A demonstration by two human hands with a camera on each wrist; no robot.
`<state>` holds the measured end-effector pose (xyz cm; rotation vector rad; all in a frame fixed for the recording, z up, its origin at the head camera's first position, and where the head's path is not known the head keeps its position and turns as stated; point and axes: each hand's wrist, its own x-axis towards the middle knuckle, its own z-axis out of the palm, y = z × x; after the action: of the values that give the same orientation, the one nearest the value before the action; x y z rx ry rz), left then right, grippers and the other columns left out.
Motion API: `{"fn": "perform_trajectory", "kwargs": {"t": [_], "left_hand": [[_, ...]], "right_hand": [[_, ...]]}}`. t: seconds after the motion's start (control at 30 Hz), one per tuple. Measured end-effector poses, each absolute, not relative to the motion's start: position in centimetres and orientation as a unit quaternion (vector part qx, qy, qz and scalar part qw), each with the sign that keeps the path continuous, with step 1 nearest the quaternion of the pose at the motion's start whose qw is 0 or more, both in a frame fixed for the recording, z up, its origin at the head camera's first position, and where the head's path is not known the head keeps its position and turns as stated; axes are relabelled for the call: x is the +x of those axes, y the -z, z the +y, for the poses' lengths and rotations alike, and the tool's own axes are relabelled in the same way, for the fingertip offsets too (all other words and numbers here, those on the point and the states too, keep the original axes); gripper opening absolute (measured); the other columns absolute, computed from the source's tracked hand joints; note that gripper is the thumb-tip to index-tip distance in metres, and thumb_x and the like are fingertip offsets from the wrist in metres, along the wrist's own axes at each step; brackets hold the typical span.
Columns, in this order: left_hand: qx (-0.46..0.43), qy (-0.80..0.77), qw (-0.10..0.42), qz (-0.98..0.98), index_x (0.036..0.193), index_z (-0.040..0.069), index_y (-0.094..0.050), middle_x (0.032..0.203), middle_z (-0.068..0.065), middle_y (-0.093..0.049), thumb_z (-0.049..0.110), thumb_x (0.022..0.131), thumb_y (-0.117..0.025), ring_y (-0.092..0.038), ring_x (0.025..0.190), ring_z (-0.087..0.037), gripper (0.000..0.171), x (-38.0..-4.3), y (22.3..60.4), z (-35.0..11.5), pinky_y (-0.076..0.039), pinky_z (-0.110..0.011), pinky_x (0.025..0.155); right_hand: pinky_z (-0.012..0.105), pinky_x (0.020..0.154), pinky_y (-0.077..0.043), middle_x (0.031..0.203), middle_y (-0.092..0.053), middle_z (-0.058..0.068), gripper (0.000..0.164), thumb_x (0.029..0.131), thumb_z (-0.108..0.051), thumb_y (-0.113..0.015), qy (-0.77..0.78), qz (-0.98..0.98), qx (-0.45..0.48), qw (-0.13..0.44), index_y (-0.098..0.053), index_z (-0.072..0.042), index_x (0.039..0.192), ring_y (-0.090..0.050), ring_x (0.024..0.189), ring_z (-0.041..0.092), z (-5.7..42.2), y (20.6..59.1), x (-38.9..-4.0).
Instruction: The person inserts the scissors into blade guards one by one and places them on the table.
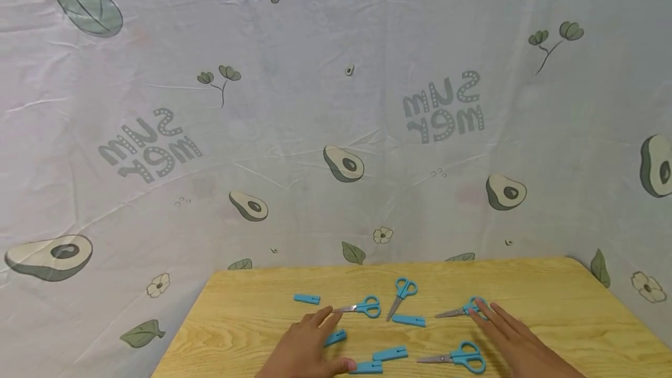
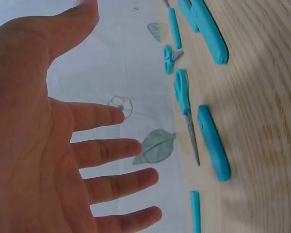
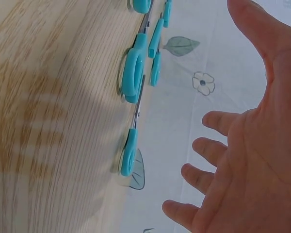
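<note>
Several blue-handled scissors lie bare-bladed on the wooden table: one pair (image 1: 370,306) left of centre, one (image 1: 403,296) farther back, one (image 1: 457,310) by the right fingers, one (image 1: 462,358) nearer the front. Blue blade covers lie among them, such as one (image 1: 307,298) at the back left, one (image 1: 409,320) in the middle and one (image 1: 390,353) at the front. My left hand (image 1: 310,346) is spread above the covers at the left, partly hiding one cover (image 1: 336,337). My right hand (image 1: 517,340) hovers with straight fingers beside the right-hand scissors. Both palms hold nothing.
The light wooden tabletop (image 1: 252,290) reaches back to a pale curtain (image 1: 294,104) printed with avocados, leaves and flowers. This sheet also hangs along the table's left and right sides.
</note>
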<state>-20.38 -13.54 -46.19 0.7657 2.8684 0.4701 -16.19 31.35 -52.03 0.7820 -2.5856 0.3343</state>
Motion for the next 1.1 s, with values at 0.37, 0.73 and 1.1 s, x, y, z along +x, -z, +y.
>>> {"fn": "perform_trajectory", "kwargs": {"t": [0.37,0.73,1.1], "left_hand": [[0.296,-0.111,0.056,0.947,0.163,0.022,-0.046,0.161,-0.004,-0.052,0.070,0.095,-0.069,-0.064,0.129,-0.033,0.087,-20.4,46.7,-12.6,-0.060,-0.052,0.092],[0.297,-0.118,0.057,0.946,0.159,0.023,-0.052,0.155,-0.003,-0.058,0.068,0.095,-0.071,-0.063,0.133,-0.032,0.081,-20.6,46.9,-12.0,-0.060,-0.052,0.094],[0.305,-0.130,0.068,0.941,0.152,0.021,-0.059,0.145,-0.002,-0.063,0.064,0.098,-0.069,-0.065,0.128,-0.026,0.070,-20.8,46.9,-12.1,-0.061,-0.047,0.096]], "right_hand": [[0.000,0.118,0.001,0.181,-0.004,-0.016,0.110,0.084,-0.053,-0.088,-0.162,-0.896,0.340,0.237,-0.032,-0.011,0.170,0.011,0.161,-0.013,30.9,52.5,-16.4],[0.030,0.081,-0.059,0.177,-0.010,-0.027,0.103,0.086,-0.060,-0.085,-0.146,-0.933,0.284,0.164,-0.038,-0.022,0.168,0.000,0.156,-0.020,31.4,52.2,-16.3],[0.026,0.079,-0.057,0.146,-0.059,0.011,0.082,0.094,-0.060,-0.077,-0.146,-0.937,0.293,0.119,-0.052,-0.012,0.156,-0.061,0.129,0.013,32.0,52.6,-17.0]]}}
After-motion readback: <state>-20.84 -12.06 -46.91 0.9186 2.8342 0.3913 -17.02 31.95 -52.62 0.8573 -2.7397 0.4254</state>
